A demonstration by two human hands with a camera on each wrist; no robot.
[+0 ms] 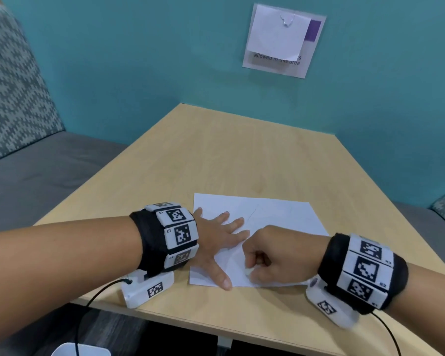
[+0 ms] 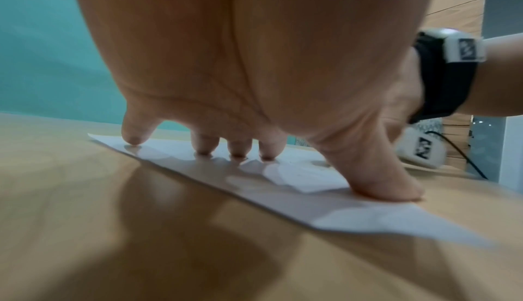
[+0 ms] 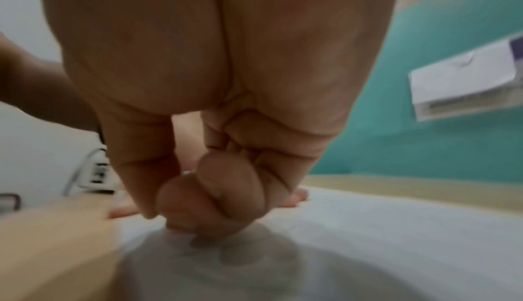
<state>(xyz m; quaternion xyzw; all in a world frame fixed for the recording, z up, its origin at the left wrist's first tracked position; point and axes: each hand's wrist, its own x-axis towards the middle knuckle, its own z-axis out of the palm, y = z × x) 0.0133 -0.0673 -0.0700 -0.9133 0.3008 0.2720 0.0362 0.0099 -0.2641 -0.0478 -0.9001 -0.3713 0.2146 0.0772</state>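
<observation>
The light wooden table [image 1: 242, 155] filled the frame's centre. A white sheet of paper [image 1: 280, 214] lay lower centre, near its front edge. The left hand [image 1: 216, 240] pressed it flat, 5 fingers spread. The right hand [image 1: 275, 255], curled, pinched a small white piece [image 1: 248, 271] against the sheet.

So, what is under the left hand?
The left hand presses its spread fingers on the white paper, which lies on the table. The paper right beneath the fingertips is covered.

Light wood table [image 1: 242, 155]; white paper sheet [image 1: 280, 214] flat near front edge.
</observation>
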